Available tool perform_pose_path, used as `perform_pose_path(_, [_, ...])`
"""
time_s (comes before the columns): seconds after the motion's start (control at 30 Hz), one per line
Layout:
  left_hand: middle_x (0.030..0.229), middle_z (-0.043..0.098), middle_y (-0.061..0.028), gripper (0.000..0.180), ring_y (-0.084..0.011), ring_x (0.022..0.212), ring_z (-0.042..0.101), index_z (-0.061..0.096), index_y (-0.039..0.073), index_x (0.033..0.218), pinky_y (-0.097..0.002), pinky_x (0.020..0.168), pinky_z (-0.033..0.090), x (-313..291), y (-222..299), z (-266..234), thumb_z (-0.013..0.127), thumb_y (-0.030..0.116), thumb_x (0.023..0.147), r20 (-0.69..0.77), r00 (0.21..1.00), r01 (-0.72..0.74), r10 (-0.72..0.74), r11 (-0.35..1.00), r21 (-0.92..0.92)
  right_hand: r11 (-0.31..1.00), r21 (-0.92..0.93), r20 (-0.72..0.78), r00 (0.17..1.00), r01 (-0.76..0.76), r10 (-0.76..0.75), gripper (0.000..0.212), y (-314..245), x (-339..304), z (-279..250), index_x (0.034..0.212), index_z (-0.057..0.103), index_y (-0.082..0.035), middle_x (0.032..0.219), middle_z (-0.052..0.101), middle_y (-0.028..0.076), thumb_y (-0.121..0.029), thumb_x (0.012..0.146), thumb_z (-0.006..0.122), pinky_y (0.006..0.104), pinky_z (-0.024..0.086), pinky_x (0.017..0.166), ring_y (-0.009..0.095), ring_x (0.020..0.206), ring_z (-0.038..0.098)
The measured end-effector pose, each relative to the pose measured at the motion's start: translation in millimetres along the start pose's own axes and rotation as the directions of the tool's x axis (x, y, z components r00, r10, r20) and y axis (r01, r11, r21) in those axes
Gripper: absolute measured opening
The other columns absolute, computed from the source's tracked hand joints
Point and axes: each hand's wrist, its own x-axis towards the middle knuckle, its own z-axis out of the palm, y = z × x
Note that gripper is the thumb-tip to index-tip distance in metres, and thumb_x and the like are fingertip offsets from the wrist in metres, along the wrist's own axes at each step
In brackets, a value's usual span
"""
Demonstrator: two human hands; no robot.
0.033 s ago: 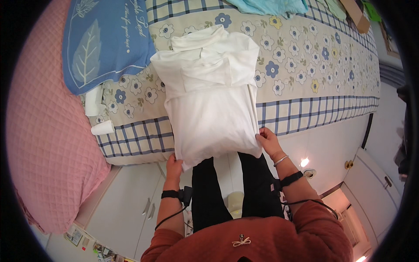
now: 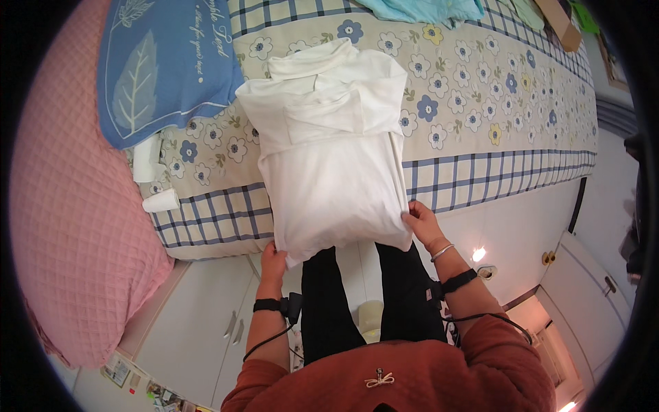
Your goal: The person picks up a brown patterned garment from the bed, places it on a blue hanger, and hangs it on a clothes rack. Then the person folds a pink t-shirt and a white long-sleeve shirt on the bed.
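A white high-necked top (image 2: 333, 178) lies on the bed with its collar toward the far side. Both sleeves are folded inward across its upper part, and its lower end hangs over the near edge of the bed. My left hand (image 2: 274, 261) pinches the left corner of the hem. At the right side, slightly higher up, my right hand (image 2: 420, 221) grips the other edge of the hem between thumb and fingers. The cloth is drawn out between the two hands, with soft wrinkles near the bottom.
A flowered bedspread (image 2: 473, 103) with checked borders covers the bed. At the left lie a blue pillow (image 2: 171, 75), a pink quilted cover (image 2: 82, 206) and a small white roll (image 2: 160, 200). Light blue cloth (image 2: 425, 9) lies at the far side. White cabinet doors (image 2: 206, 309) stand at lower left.
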Motion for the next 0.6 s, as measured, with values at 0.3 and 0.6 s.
perform_pose_path(0.3, [0.093, 0.063, -0.0129, 0.020, -0.0296, 0.084, 0.062, 0.061, 0.004, 0.098, -0.0382, 0.075, 0.049, -8, 3, 6, 0.062, 0.011, 0.079, -0.293, 0.858, -0.259, 0.422, 0.847, 0.464, 0.969, -0.192, -0.163, 0.969, 0.154, -0.187, 0.026, 19, -18, -1, 0.088, 0.055, -0.005, 0.077, 0.059, 0.002, -0.016, 0.078, 0.076, 0.0269, 0.048, 0.065, 0.011, 0.068, 0.057])
perform_pose_path(0.6, [0.094, 0.060, -0.0131, 0.022, -0.0290, 0.092, 0.060, 0.061, 0.006, 0.091, -0.0416, 0.079, 0.048, -19, 39, 30, 0.072, 0.019, 0.078, -0.173, 0.795, -0.295, 0.581, 0.620, 0.727, 0.982, 0.175, -0.071, 0.994, -0.071, 0.085, 0.033, 42, -21, -3, 0.089, 0.056, -0.007, 0.076, 0.059, 0.002, -0.034, 0.084, 0.074, 0.0257, 0.047, 0.065, 0.010, 0.067, 0.054])
